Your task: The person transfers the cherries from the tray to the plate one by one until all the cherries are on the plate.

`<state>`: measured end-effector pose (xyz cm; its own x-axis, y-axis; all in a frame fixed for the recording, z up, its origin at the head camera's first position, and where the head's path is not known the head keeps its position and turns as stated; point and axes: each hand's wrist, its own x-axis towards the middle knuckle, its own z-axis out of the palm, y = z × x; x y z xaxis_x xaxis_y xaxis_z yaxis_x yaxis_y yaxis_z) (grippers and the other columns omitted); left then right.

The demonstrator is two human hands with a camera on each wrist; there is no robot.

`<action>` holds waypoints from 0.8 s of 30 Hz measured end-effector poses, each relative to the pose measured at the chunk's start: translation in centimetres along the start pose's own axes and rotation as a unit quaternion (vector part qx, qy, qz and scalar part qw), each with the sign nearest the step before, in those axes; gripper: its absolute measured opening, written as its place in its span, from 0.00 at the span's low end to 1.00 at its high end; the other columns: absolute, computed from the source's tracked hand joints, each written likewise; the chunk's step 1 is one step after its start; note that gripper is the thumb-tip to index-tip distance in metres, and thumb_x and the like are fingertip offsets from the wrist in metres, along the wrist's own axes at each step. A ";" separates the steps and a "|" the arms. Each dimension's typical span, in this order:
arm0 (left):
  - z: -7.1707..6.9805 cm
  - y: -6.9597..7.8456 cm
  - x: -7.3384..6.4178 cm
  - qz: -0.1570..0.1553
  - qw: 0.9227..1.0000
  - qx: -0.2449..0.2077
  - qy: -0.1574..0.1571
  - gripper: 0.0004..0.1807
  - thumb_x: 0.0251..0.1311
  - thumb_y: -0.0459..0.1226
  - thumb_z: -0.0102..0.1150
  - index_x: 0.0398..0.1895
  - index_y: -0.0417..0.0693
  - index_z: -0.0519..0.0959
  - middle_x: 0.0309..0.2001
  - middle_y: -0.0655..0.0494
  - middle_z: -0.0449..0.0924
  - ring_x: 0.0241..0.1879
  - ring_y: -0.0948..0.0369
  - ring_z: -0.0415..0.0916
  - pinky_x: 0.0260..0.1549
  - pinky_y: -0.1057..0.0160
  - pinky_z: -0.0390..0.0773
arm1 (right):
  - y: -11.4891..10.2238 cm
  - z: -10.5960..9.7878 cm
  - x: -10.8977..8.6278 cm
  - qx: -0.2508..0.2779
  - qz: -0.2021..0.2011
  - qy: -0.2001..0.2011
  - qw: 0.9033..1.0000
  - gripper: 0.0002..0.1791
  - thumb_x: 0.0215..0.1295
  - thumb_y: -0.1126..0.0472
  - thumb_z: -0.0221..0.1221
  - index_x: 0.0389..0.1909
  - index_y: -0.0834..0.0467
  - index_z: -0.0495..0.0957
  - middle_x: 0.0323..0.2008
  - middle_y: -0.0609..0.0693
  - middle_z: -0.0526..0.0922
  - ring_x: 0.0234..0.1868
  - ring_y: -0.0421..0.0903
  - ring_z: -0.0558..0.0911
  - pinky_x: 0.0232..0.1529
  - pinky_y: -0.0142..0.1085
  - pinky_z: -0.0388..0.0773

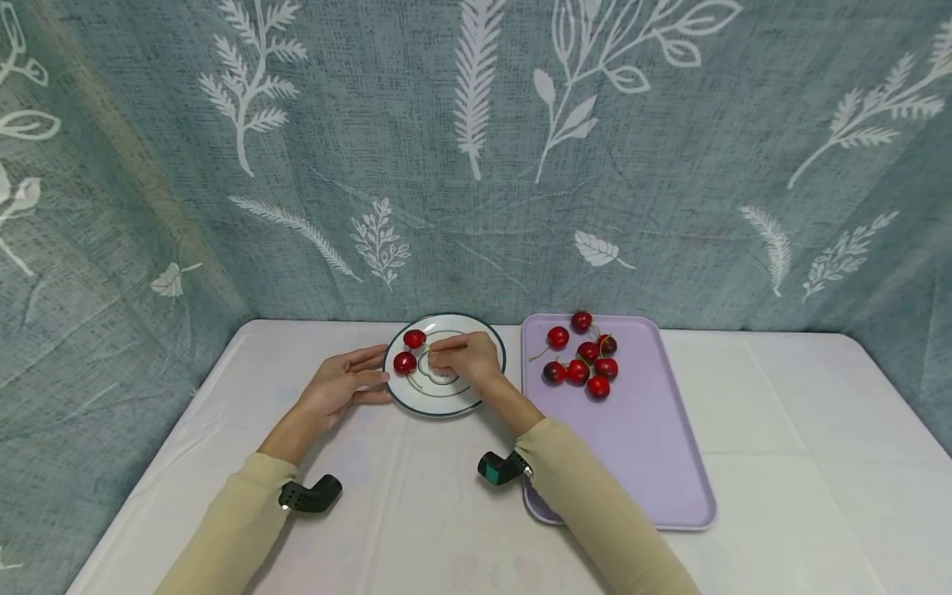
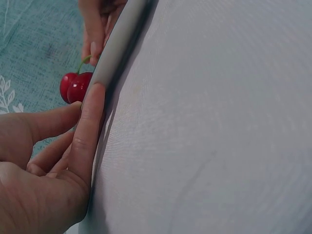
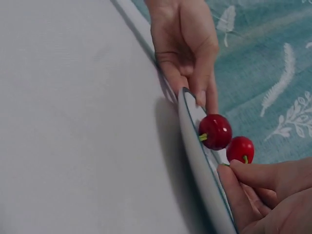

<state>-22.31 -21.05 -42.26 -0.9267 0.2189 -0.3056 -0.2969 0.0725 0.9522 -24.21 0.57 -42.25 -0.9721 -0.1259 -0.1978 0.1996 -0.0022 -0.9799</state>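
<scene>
We see two glossy, round red cherries (image 1: 405, 364) at the left of a white, blue-rimmed plate (image 1: 446, 404), near the far edge of the white-clothed tabletop (image 1: 416, 512). The right hand (image 1: 470, 360) pinches a green stem (image 2: 84, 62); the left hand (image 1: 344, 385), fingers loosely extended, touches the plate. Only the head view shows the lilac rectangular tray (image 1: 640, 446).

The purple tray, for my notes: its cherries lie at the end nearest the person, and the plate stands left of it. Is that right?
No: the head view shows the cherries at the far end of the purple tray; the plate stands left of it.
</scene>
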 end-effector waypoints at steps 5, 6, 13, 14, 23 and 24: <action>0.1 0.1 0.0 -0.003 1.000 0.002 0.001 0.34 0.67 0.24 0.52 0.74 0.33 0.54 0.73 0.33 0.53 0.45 0.62 0.80 0.43 0.60 0.86 | 0.1 0.3 -0.1 -0.005 0.005 0.006 1.000 0.10 0.58 0.74 0.65 0.41 0.72 0.84 0.38 0.63 0.87 0.31 0.43 0.87 0.37 0.31 0.87; 0.1 0.1 0.0 -0.004 1.000 0.001 0.002 0.34 0.66 0.24 0.51 0.74 0.33 0.54 0.73 0.33 0.53 0.45 0.62 0.81 0.43 0.61 0.87 | 0.1 0.3 -0.1 -0.007 0.004 0.006 1.000 0.09 0.58 0.74 0.65 0.41 0.72 0.84 0.38 0.63 0.87 0.32 0.44 0.87 0.37 0.31 0.87; 0.1 0.2 -0.1 -0.008 1.000 -0.002 0.005 0.34 0.66 0.24 0.51 0.74 0.34 0.55 0.73 0.34 0.53 0.44 0.63 0.81 0.42 0.61 0.87 | 0.1 1.0 0.0 -0.025 0.001 0.006 1.000 0.08 0.58 0.74 0.65 0.39 0.72 0.85 0.37 0.62 0.87 0.37 0.50 0.87 0.38 0.32 0.87; 0.1 0.2 -0.1 -0.008 1.000 -0.002 0.004 0.34 0.66 0.24 0.52 0.74 0.34 0.55 0.73 0.34 0.53 0.44 0.63 0.81 0.42 0.61 0.87 | 0.1 1.1 0.0 -0.027 0.001 0.007 1.000 0.08 0.58 0.74 0.66 0.39 0.71 0.85 0.36 0.62 0.87 0.36 0.49 0.88 0.37 0.31 0.87; 0.2 0.4 0.0 -0.002 1.000 -0.004 -0.003 0.34 0.67 0.24 0.51 0.74 0.33 0.54 0.73 0.33 0.52 0.43 0.63 0.80 0.42 0.61 0.87 | -0.1 1.0 0.1 -0.022 0.007 0.010 1.000 0.07 0.58 0.74 0.65 0.37 0.73 0.84 0.34 0.62 0.87 0.30 0.47 0.87 0.33 0.30 0.87; 0.2 0.4 0.0 -0.002 1.000 -0.004 -0.003 0.34 0.67 0.24 0.51 0.74 0.33 0.54 0.73 0.33 0.52 0.43 0.63 0.81 0.42 0.61 0.87 | -0.1 0.9 0.1 -0.023 0.009 0.009 1.000 0.07 0.58 0.74 0.65 0.38 0.73 0.84 0.34 0.62 0.87 0.30 0.47 0.87 0.33 0.30 0.87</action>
<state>-22.34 -20.82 -41.89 -0.9241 0.2236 -0.3100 -0.3028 0.0665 0.9507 -24.20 -0.36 -42.11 -0.9704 -0.1083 -0.2158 0.2121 0.0451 -0.9762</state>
